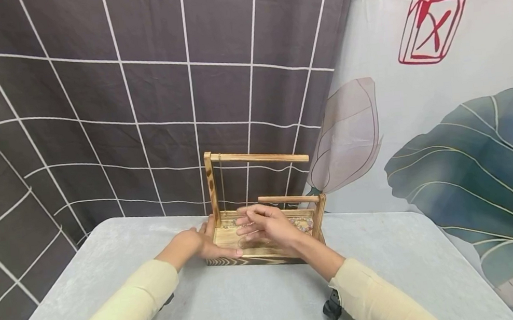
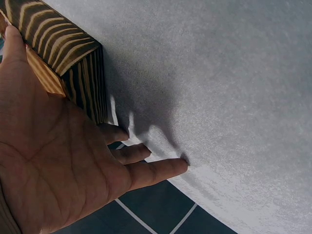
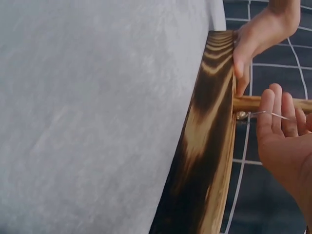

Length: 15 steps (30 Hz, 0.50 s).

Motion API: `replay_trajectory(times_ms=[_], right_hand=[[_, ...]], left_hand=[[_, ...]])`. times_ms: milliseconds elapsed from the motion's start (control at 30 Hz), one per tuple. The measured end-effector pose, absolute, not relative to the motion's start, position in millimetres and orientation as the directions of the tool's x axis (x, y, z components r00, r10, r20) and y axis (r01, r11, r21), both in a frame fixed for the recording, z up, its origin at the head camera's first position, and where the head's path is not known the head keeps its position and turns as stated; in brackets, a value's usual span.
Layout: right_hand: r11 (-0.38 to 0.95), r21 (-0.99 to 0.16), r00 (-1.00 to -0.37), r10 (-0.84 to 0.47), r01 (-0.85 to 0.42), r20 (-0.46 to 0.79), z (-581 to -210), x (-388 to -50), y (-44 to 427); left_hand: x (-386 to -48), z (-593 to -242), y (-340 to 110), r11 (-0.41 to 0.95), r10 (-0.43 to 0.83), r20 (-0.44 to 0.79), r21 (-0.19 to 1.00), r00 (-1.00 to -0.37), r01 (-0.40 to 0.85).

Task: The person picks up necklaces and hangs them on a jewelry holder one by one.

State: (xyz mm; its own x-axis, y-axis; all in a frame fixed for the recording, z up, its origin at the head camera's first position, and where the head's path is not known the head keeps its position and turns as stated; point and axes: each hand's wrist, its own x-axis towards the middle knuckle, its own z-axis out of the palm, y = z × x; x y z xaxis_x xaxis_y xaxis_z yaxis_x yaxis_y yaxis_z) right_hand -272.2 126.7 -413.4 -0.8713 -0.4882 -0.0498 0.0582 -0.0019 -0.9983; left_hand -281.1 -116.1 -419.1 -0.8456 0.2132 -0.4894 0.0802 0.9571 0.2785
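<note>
While hemmed at the back by a dark grid curtain [image 1: 71, 91], offers broad room on the grey-clothed counter [image 1: 207, 314] left of the wooden jewelry stand [image 1: 257, 260], set near the far edge. Against its left end, presses the left hand [image 1: 198, 243], fingers mostly straight, thumb along the front rim. Just beyond, in the way of a sideways reach, tall post [image 1: 213, 190] and upper bar [image 1: 261, 157], with a thin chain [image 1: 222, 184] hanging near the post. Over the tray's middle, with the right hand [image 1: 268, 225], apart from the left, pinches a fine strand [image 3: 268, 112] between thumb and index finger, small gold piece [image 3: 242, 115] at the lower end. Beneath and rightward, beaded jewelry [image 1: 303, 223], partly hidden. Above that, a lower bar [image 1: 289, 199], then its short post [image 1: 320, 215] at the stand's right end. Farther right, more counter before a lotus-print curtain [image 1: 467, 158].
</note>
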Motion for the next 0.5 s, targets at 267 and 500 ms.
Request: replay_trajectory(times_ms=[267,500], right_hand=[[-0.066,-0.996,-0.833,-0.553,0.065,-0.018,-400.4,-265.3,118.1],[-0.174,-0.983,-0.810,-0.583,0.055,0.058,-385.7,-265.1,112.2]], left_hand=[[-270.9,-406.5,-113.7,0.955,0.218,-0.488,0.287,-0.845,0.080],[-267.9,-403.9,-113.4,0.955,0.217,-0.496,0.285,-0.841,0.078]])
